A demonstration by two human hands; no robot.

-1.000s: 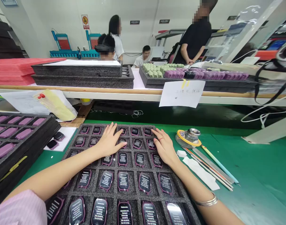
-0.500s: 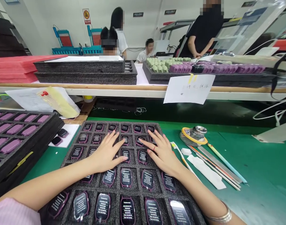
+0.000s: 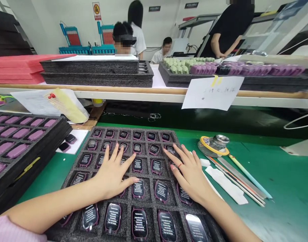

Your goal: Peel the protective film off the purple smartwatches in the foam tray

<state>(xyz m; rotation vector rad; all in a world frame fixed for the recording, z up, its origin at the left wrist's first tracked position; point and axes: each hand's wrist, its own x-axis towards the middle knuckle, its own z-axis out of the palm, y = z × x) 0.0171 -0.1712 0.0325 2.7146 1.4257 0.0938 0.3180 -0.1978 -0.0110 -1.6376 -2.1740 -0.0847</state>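
A dark foam tray (image 3: 146, 198) lies in front of me on the green mat, its pockets filled with several purple-rimmed watch bodies (image 3: 139, 188) under labelled film. My left hand (image 3: 113, 174) lies flat on the tray's middle rows, fingers spread, holding nothing. My right hand (image 3: 188, 173) lies flat on the tray's right side, fingers stretched out, a ring on one finger. Both palms press on the watch bodies.
A stacked foam tray of purple parts (image 3: 17, 141) stands at the left. Two loose watch bodies (image 3: 68, 143) rest on white paper. At the right lie a metal dish with yellow ring (image 3: 216, 144), a pen, rulers and a white strip (image 3: 226, 185). Other people work behind a shelf.
Both hands have slid toward me over the tray, from its far rows to its middle rows, staying flat and spread.
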